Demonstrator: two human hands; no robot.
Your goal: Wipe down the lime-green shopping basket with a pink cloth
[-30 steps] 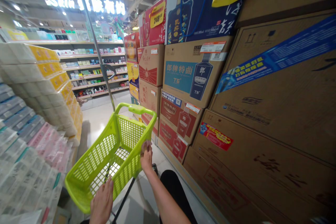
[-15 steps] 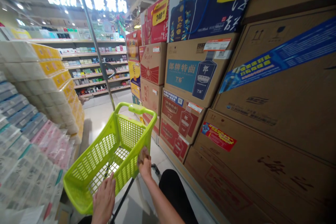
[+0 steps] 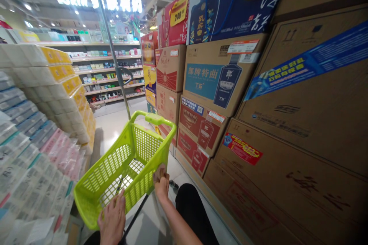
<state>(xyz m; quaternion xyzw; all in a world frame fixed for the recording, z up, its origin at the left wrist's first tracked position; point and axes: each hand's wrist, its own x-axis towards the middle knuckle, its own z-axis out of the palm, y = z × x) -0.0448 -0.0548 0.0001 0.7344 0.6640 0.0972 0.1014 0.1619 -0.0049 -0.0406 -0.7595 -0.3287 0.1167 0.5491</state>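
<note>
The lime-green shopping cart is standing on the floor in the lower middle of the frame, tilting across the view, with its handle pointing toward the centre. The right hand is pressing what looks like a crumpled cloth against the outer face of the cart's near wall; its fingers are curling over the bunched fabric and pinning it there. The left hand, at the lower left of centre, is resting on the near rim, its fingers lying loosely extended and only slightly apart, apparently holding nothing; what its thumb is doing cannot be told.

The step in hand seems to be wiping down this side wall. Working further along it would be calling for even pressure from the right hand, with the left hand steadying the rim so the cart is not rolling on its caster.

The cart is showing smooth, glossy moulded plastic with rounded edges and rows of slots. The cloth is looking soft, matte and brownish grey. On the right of the frame, stiff cardboard cartons are rising in flat-faced stacks, while at left, yellow-and-white tissue packs are bulging softly and pink plastic-wrapped packs are gleaming below.
</note>
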